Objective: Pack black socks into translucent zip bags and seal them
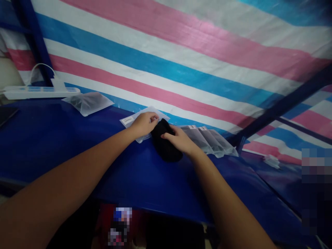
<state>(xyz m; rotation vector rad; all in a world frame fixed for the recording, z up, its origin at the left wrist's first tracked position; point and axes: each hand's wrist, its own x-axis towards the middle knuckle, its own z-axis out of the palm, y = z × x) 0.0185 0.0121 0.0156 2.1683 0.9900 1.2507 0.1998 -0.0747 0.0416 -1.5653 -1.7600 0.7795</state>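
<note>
My left hand [143, 124] pinches the edge of a clear frosted plastic bag [129, 119] that lies on the blue table [64, 145] against the striped tarp. My right hand [178, 138] rests on a folded black fabric item [166, 148], gripping its upper end at the mouth of that bag. The black piece lies on the table, angled toward me. Whether its tip is inside the bag is hidden by my fingers.
A row of several filled bags [210, 140] lies to the right of my hands. Another filled bag [88, 102] sits at the left, near a white power strip [38, 91]. A pink, blue and white striped tarp [181, 62] rises behind the table.
</note>
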